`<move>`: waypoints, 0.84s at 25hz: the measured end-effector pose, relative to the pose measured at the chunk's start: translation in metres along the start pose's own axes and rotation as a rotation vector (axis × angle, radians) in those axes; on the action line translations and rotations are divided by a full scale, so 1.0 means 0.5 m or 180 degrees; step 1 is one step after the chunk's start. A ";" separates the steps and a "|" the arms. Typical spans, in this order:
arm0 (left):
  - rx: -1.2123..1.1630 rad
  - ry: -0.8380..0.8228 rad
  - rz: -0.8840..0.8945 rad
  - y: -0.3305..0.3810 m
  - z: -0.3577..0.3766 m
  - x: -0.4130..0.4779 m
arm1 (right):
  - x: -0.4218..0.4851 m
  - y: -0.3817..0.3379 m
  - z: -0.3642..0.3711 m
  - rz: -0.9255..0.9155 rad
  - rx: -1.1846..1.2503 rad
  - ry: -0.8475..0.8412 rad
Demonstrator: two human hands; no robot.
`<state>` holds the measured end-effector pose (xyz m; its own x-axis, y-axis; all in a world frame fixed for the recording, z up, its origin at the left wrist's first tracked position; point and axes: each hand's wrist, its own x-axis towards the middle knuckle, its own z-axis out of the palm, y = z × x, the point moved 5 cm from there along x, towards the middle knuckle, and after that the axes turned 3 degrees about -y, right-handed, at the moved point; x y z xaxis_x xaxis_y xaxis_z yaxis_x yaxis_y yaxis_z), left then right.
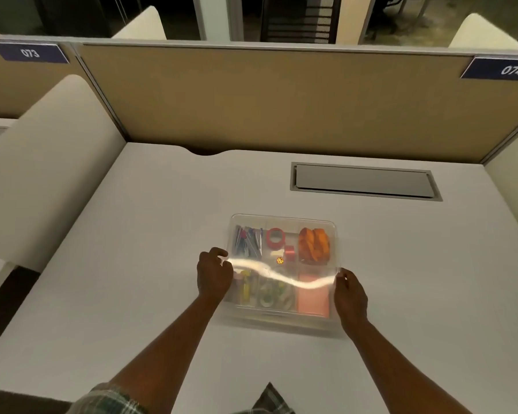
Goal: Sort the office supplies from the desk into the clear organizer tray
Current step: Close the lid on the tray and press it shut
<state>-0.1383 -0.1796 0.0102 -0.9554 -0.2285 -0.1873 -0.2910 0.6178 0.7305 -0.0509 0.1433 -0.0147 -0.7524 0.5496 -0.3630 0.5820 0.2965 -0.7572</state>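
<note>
The clear organizer tray (281, 217) sits mid-desk with its compartments filled. The far row holds pens (247, 242), a red tape roll (275, 237) and an orange bundle (314, 245). Seen through plastic, the near row holds a yellow item (245, 286), tape rolls (274, 294) and pink sticky notes (314, 300). A clear lid (296, 283), marked by a bright glare streak, lies tilted over the near half of the tray. My left hand (214, 276) grips the lid's left edge. My right hand (349, 294) pinches its right edge.
The pale desk (132, 264) has a grey cable hatch (365, 182) beyond the tray. A tan partition (281, 100) closes the back, and a cream side divider (42, 174) stands at the left.
</note>
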 end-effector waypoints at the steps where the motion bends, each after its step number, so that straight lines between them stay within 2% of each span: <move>1: -0.0019 -0.0006 -0.0046 -0.006 0.001 0.007 | -0.001 0.001 0.006 0.0082 0.0123 0.0026; 4: -0.0105 -0.0084 -0.0308 -0.021 0.007 0.031 | 0.004 0.001 0.018 0.0187 0.0247 0.0135; 15: -0.0251 -0.0267 -0.0549 -0.003 0.035 0.121 | 0.089 -0.039 0.022 0.0150 0.0145 0.0212; 18: -0.0217 -0.0278 -0.0477 0.025 0.038 0.165 | 0.133 -0.073 0.025 0.0074 0.0187 0.0168; 21: -0.0038 -0.0396 -0.0148 0.059 0.041 0.213 | 0.180 -0.117 0.026 -0.0096 0.0153 0.0199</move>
<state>-0.2499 -0.1702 -0.0019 -0.9400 -0.1611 -0.3008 -0.3353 0.5995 0.7267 -0.1566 0.1653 -0.0102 -0.7478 0.5892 -0.3061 0.5427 0.2768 -0.7930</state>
